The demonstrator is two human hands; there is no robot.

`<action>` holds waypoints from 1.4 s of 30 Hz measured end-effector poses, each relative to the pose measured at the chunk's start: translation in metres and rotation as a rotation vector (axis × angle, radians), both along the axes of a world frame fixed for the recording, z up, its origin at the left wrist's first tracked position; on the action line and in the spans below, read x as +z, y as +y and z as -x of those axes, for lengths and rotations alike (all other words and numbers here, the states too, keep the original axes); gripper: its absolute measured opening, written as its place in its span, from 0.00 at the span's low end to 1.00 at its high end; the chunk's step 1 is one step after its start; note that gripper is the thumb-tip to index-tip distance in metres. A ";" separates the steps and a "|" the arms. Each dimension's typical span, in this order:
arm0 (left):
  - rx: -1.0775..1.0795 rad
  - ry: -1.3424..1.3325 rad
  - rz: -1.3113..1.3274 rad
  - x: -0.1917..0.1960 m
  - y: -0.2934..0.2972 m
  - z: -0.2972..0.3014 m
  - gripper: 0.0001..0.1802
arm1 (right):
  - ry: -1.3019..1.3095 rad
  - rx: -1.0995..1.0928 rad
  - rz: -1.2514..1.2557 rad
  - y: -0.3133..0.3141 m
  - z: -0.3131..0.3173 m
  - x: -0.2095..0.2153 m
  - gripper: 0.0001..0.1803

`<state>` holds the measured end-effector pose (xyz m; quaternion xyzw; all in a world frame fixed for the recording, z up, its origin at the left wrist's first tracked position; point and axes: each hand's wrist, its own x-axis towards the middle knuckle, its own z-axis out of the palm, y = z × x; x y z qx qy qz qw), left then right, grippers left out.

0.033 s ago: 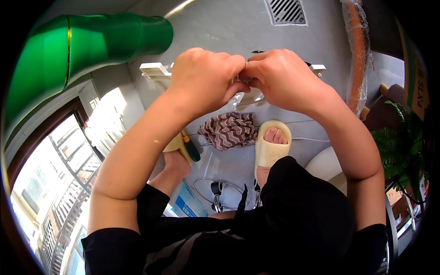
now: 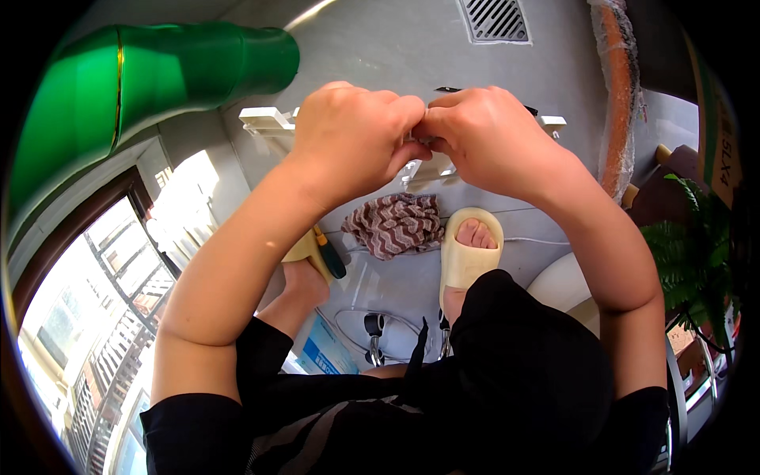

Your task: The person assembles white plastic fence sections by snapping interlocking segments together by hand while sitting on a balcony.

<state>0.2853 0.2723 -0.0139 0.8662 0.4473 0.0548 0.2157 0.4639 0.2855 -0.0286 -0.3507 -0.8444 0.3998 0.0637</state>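
Left hand [image 2: 356, 141] and right hand [image 2: 492, 141] are meeting above a white plastic frame [image 2: 265, 119], fingers curling narrowly; what they are gripping, I cannot tell. Work is looking unfinished, completed portions not showing.

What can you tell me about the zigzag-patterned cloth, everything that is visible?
The cloth looks like soft fabric, with brownish and pale zigzag stripes. It lies crumpled on the grey floor, its folds uneven. Its right edge comes close to the cream right slipper; whether they touch is unclear. Neither the left hand nor the right hand holds it.
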 end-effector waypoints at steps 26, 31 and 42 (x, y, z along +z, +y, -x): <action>0.429 -0.005 -0.348 -0.101 0.025 0.031 0.31 | -0.142 -0.726 -0.021 -0.099 -0.027 -0.104 0.45; 1.591 -0.480 0.314 -0.114 -0.103 0.021 0.23 | -0.314 -0.559 -0.094 -0.120 -0.025 -0.101 0.48; 2.280 -0.987 1.057 -0.135 -0.100 0.001 0.14 | -0.260 -0.395 -0.308 -0.116 -0.027 -0.128 0.31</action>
